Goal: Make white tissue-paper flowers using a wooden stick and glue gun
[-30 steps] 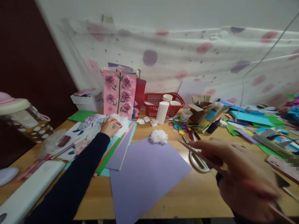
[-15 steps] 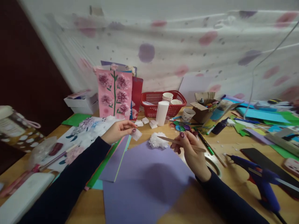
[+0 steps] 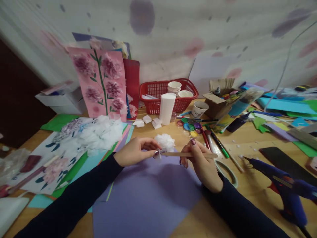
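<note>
My left hand (image 3: 138, 150) pinches a small piece of white tissue paper (image 3: 158, 157) between thumb and fingers. The tip of a thin pointed wooden stick (image 3: 183, 154) meets that paper. My right hand (image 3: 201, 162) grips the stick near its other end, holding it almost level. Just behind the tip sits a fluffy white tissue-paper pompom (image 3: 165, 142) at the far edge of a purple sheet (image 3: 148, 198). Both hands are above this sheet.
A red basket (image 3: 155, 107) holding paper cups stands at the back, behind a white roll (image 3: 167, 109). Paint pots (image 3: 192, 127) and brushes lie right of it. A blue glue gun (image 3: 279, 181) lies at the right. White tissue sheets (image 3: 99, 135) are piled at the left.
My left hand has brought the tissue piece right, to the stick's tip. The stick now lies more level. The view has tilted down and come closer.
</note>
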